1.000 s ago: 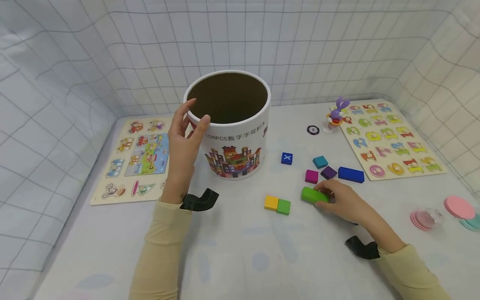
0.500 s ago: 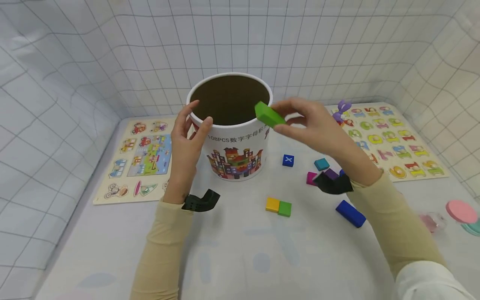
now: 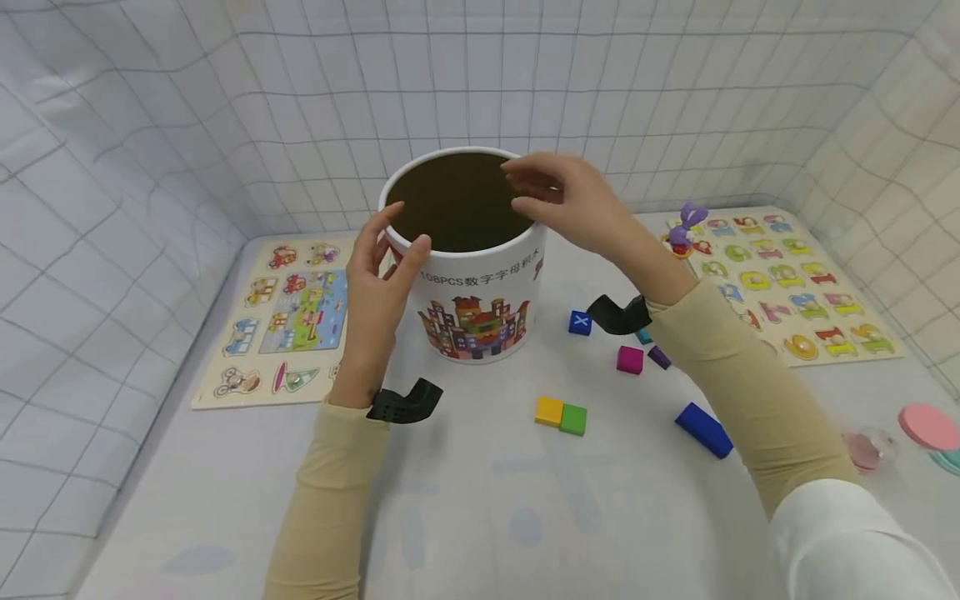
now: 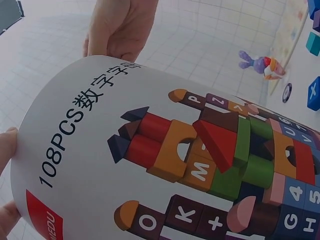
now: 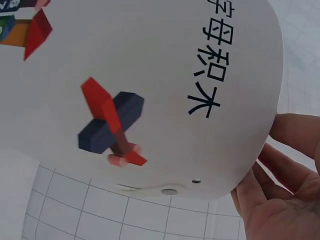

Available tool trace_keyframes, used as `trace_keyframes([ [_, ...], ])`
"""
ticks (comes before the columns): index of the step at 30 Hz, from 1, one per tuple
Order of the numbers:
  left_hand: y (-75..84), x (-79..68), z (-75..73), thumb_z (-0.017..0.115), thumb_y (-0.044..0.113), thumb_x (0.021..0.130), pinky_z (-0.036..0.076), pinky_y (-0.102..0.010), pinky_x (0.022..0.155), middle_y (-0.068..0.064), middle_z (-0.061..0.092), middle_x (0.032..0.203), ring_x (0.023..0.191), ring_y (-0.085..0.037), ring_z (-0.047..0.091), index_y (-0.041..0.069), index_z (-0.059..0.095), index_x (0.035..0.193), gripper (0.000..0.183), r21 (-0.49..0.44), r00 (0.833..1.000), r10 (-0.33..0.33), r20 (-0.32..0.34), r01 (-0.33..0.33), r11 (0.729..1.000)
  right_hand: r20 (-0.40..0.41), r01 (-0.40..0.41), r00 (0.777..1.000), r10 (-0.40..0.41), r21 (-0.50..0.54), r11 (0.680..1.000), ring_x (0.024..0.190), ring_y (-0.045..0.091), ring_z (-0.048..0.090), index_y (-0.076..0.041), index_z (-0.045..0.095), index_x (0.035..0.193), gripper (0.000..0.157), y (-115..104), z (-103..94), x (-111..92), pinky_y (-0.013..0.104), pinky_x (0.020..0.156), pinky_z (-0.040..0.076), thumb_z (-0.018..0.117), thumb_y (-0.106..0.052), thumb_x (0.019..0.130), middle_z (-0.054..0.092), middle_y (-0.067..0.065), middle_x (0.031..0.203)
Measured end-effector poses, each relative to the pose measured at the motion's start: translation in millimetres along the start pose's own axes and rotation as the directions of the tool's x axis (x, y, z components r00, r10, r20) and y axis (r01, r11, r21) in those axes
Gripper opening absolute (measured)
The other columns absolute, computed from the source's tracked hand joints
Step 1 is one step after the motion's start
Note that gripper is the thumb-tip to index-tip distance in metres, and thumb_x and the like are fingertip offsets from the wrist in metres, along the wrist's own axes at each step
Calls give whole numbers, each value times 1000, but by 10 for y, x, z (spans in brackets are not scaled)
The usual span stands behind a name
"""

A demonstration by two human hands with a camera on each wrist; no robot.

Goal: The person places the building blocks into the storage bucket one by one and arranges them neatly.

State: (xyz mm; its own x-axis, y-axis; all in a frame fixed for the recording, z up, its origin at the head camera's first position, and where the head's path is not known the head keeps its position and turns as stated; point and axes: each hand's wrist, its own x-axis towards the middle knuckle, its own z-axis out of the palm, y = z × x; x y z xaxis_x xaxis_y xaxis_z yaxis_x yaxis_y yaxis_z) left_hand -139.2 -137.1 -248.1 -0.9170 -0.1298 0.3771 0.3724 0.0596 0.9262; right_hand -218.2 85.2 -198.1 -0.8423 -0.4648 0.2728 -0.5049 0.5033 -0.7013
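Observation:
In the head view a large white bucket [image 3: 480, 275] printed with coloured blocks stands upright, its mouth dark inside. My left hand [image 3: 381, 275] holds it at the left of the rim, thumb at the front and forefinger crossing the edge. My right hand [image 3: 570, 200] hovers over the right part of the rim, fingers loosely bent, fingertips above the mouth and nothing seen between them. The right wrist view shows that hand's fingers [image 5: 295, 135] beside the rim. The green block is out of sight, and the bucket's inside bottom is hidden.
Yellow [image 3: 549, 412] and green square blocks [image 3: 573, 419] lie together in front. Near the right sleeve are an X-marked blue block [image 3: 580, 322], a magenta block [image 3: 630, 360] and a long blue block [image 3: 704, 430]. Puzzle boards flank the bucket: pictures [image 3: 232, 354] left, numbers [image 3: 795, 283] right.
My right hand picked up the green block from the table, carried it up and left to the bucket's rim, and now shows without it. The left hand stays at the rim.

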Motion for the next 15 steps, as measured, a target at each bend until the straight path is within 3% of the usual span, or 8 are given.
trace_keyframes([
  [3,5,-5,21,60,23,83,29,-38,102,-2,27,141,129,-23,25,12,42,130,52,-7,1000,5,9,-5,1000,-84,21,996,-18,29,999,114,9,46,-12,48,126,41,76,-54,-361,22,94,38,57,-19,86,50,0,124],
  [7,41,-6,40,60,23,83,28,-38,102,-2,26,141,129,-23,26,11,42,131,52,-13,1000,12,19,-12,1000,-147,-3,989,0,-20,1000,111,12,48,-11,49,126,41,252,-140,-1049,18,90,39,57,-15,86,51,2,122],
  [12,102,-29,16,59,24,84,30,-37,101,2,28,139,128,-20,27,14,42,131,51,-8,1000,1,20,-1,1000,-99,-149,985,140,-92,984,101,-1,51,-12,53,121,36,634,-137,-1861,7,80,40,58,-15,86,55,2,116],
  [15,116,-46,-4,59,24,85,34,-36,99,4,29,138,128,-19,28,17,41,132,51,-8,1000,-8,24,9,1000,-63,-266,964,260,-137,954,100,0,50,-11,54,120,33,851,-99,-2246,6,78,40,56,-20,88,56,5,115],
])
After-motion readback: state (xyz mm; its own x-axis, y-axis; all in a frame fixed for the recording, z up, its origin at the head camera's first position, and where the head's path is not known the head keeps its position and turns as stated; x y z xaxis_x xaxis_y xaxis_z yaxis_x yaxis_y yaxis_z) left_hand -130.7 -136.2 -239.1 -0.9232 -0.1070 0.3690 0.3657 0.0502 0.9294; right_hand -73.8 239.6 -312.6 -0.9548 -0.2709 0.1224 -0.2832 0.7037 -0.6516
